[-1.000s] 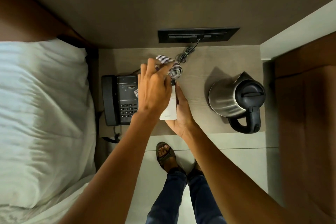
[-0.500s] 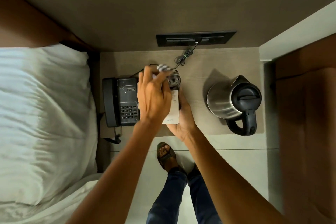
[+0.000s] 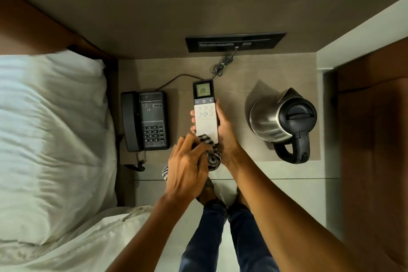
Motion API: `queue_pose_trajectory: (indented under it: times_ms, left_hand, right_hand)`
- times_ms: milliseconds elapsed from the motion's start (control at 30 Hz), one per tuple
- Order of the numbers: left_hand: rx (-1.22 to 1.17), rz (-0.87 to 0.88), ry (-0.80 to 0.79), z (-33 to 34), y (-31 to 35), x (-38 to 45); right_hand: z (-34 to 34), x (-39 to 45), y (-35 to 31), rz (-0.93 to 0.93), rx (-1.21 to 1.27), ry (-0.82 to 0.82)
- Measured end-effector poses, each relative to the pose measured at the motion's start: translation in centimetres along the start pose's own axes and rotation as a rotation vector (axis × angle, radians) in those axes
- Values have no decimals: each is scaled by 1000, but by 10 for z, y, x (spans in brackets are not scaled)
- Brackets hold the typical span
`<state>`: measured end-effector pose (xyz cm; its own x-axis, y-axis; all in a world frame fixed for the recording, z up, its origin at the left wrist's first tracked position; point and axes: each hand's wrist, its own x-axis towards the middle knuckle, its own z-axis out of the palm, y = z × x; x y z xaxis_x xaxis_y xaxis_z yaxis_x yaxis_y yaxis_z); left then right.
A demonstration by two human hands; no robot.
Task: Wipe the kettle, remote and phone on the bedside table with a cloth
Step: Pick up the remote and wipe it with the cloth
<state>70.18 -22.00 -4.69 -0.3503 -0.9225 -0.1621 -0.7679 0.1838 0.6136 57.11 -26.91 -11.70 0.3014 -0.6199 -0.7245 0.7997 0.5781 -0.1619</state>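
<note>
Remote step: right hand (image 3: pixel 223 130) fingers are gripping the remote (image 3: pixel 205 110), left hand (image 3: pixel 187 170) fingers are bunching the cloth (image 3: pixel 210 157) at its near end; next probably wiping upward toward the screen.

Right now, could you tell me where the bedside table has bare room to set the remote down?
Bare tabletop lies between the phone and the kettle, under the remote that the right hand holds. The back strip is crowded by a coiled cable. The left hand bunches the cloth at the front edge.
</note>
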Motion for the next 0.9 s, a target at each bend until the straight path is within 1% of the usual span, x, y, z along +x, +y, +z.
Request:
queue_pose_trajectory:
  times_ms: [67, 167, 233, 267, 333, 400, 467, 567, 600, 667, 767, 833, 900]
  left_hand:
    - [-58, -65, 99, -2, 4, 14]
    - [-93, -144, 273, -9, 14, 67]
    - [-81, -181, 311, -12, 16, 107]
    - [-69, -196, 298, -12, 16, 120]
    - [-34, -188, 221, -7, 16, 124]
    - [-14, -122, 145, 1, 12, 99]
    - [-20, -80, 106, 9, 4, 62]
    - [-21, -49, 54, 16, -9, 16]
    - [-18, -49, 46, 16, -13, 6]
    - [-24, -102, 69, 16, -22, -2]
    - [-24, -216, 104, 14, -33, 4]
    - [-43, -248, 117, 12, -37, 8]
    - [-55, -250, 119, 10, -39, 11]
  right_hand:
    - [-1, -3, 2, 17, -5, 8]
    - [4, -9, 6, -55, 77, -73]
    - [10, -8, 6, -101, 95, -88]
    - [12, -8, 7, -115, 89, -81]
    - [11, -6, 9, -138, 101, -51]
    - [4, -7, 8, -113, 133, -30]
    - [-3, -7, 5, -57, 128, -18]
    - [-13, 1, -3, -21, -8, 26]
    - [-15, 2, -5, -39, -27, 49]
    - [-20, 5, -7, -73, -65, 99]
    - [-25, 9, -4, -46, -275, 200]
    - [-27, 13, 1, -11, -408, 287]
    - [-26, 17, 5, 1, -472, 373]
